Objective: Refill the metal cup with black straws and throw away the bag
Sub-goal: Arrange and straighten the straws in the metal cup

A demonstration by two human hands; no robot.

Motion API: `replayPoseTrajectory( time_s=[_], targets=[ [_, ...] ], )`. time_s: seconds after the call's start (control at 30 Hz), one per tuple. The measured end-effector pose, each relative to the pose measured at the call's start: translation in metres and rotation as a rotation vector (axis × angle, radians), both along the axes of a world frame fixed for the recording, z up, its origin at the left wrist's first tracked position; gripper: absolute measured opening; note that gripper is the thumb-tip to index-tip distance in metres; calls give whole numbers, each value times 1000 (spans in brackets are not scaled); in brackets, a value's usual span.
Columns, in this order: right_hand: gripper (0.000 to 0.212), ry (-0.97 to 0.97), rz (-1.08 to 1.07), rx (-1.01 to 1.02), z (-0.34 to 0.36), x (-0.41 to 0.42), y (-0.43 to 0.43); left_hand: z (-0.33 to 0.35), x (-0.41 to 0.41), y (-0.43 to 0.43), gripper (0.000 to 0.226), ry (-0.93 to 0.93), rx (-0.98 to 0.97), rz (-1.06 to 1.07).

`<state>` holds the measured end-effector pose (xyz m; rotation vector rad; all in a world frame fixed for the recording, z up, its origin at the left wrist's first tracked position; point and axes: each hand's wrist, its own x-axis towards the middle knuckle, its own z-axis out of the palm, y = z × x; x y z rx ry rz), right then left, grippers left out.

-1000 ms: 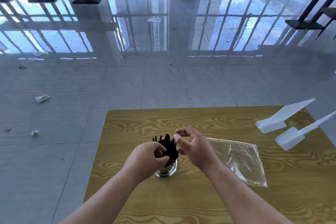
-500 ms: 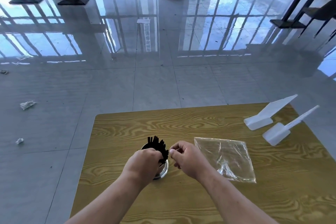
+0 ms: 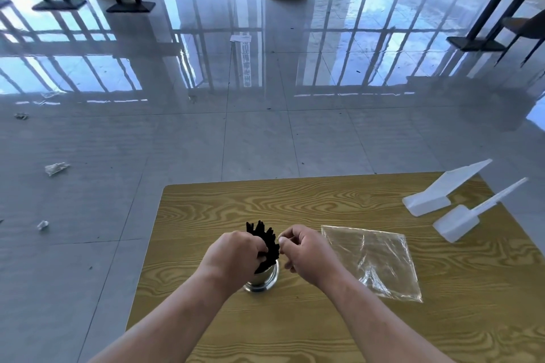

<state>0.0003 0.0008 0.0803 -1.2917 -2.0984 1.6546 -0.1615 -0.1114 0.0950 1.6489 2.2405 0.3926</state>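
Watching the feed, I see the right hand (image 3: 306, 253) has closed in beside the black straws (image 3: 265, 237), fingers curled; pinching or not, I cannot tell. The left hand (image 3: 236, 253) grips the bundle in the metal cup (image 3: 262, 280); the bag (image 3: 371, 262) lies flat nearby, likely next for disposal.

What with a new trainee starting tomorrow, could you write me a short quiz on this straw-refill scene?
1. True or false: the clear bag lies on the table, to the right of the metal cup.
2. The left hand grips: A the clear bag, B the black straws, C nothing.
3. How many white plastic stands lie near the table's far right corner?
Key: 1 true; 2 B; 3 two.
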Motion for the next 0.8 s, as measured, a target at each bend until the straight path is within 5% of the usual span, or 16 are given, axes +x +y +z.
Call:
replayPoseTrajectory(
  time_s=[0.47,0.63,0.8],
  targets=[
    [20,7,-67,-29,7,5,0,110,-52,9,9,-86,170,265],
    [24,68,-29,-168,20,2,-4,126,-70,6,13,-729,497,523],
    [66,380,16,-662,44,-12,-5,103,-64,-1,6,-1452,503,811]
  ],
)
